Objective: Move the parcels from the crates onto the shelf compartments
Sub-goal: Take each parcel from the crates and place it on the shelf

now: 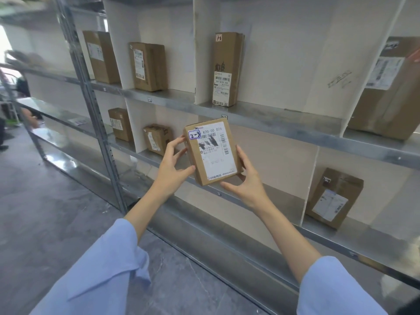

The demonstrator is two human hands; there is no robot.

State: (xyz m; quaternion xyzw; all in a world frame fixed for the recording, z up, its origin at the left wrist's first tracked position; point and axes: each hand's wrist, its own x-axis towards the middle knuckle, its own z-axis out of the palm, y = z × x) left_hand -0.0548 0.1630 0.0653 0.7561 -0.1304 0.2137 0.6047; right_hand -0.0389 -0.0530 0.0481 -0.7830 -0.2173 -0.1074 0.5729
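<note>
Parcel [212, 152] before shelf [261, 117]

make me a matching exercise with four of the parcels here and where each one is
Things: 1 parcel marked K20-00; 2 tall narrow parcel; 3 largest parcel; 4 small squat parcel.
Places: a upper shelf, far right; b lower shelf, left of centre; c between left hand and right hand; d upper shelf, centre of view.
Pairs: 1-c, 2-d, 3-a, 4-b.
</note>
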